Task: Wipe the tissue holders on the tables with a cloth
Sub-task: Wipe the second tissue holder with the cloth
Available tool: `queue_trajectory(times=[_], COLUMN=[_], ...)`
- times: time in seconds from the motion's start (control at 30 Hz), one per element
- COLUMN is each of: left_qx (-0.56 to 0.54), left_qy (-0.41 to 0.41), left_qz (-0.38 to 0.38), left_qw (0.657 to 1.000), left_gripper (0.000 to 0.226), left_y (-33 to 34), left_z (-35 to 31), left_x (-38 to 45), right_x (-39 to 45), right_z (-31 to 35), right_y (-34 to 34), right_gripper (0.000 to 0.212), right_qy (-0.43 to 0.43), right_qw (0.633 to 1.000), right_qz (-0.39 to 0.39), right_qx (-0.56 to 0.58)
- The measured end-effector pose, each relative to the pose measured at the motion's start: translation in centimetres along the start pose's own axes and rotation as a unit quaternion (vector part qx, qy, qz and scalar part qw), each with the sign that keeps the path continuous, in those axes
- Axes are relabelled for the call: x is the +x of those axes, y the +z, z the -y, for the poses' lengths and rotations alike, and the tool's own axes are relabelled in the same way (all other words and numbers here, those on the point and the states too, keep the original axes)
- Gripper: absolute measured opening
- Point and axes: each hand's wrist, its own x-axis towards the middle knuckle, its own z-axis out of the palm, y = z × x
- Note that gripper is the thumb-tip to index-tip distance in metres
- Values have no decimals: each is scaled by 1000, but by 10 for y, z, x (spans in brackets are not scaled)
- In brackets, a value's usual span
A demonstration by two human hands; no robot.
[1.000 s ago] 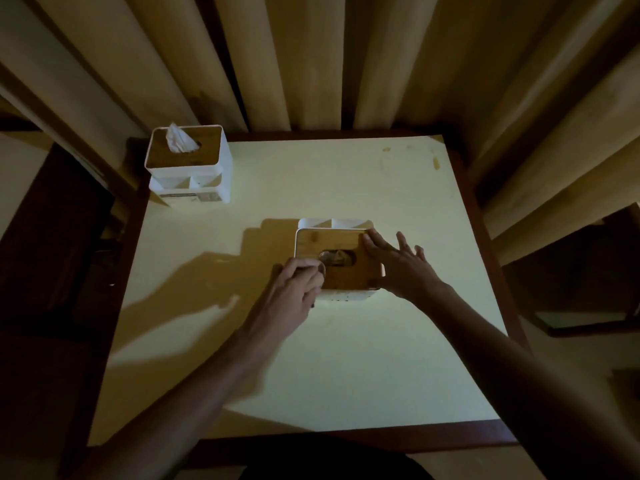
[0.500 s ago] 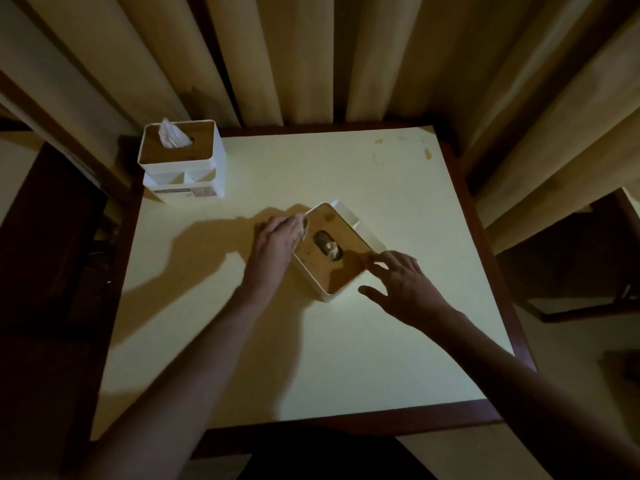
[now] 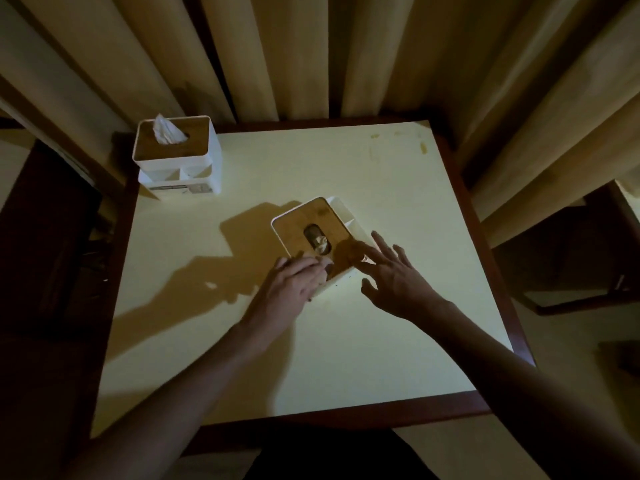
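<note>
A white tissue holder with a wooden lid (image 3: 311, 221) sits turned diagonally in the middle of the pale yellow table (image 3: 346, 341). My left hand (image 3: 294, 282) lies on its near corner with the fingers curled, and a small pale bit of cloth (image 3: 323, 262) shows at the fingertips. My right hand (image 3: 394, 278) is spread open beside the holder's right corner, its index fingertip touching the lid edge. A second holder (image 3: 194, 133), with a white tissue sticking up, stands at the table's far left corner.
Beige curtains (image 3: 311, 57) hang right behind the table. Dark wooden furniture stands to the left (image 3: 45, 237) and right (image 3: 571, 258). Small brown stains (image 3: 423, 147) mark the far right corner of the tabletop. A dark wooden rim (image 3: 346, 415) borders the table.
The holder has been turned from square to diagonal. My left hand slid from its far left side back to the near corner. My right hand stayed by the right corner.
</note>
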Motion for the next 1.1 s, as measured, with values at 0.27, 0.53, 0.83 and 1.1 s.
queue_trajectory(times=[0.27,0.53,0.83,1.1], left_qx=[44,9,-71,-53], left_qy=[-177,-107,-128,-185], left_qz=[-33,-43,-95,-48], left_qw=[983,993,985,980], left_gripper=[35,28,33,38], left_y=[-12,5,12,-15], left_z=[56,11,3,57], left_x=[47,4,-5,56], right_x=[23,30,59,49], right_z=[5,24,-17,-4], right_y=[-11,-20,-15,1], right_gripper=[56,31,76,61], right_qy=[77,113,-95,1], right_qw=[995,993,988,997], right_qz=[53,-23,18,46], right_qx=[-18,-21,-120,-63])
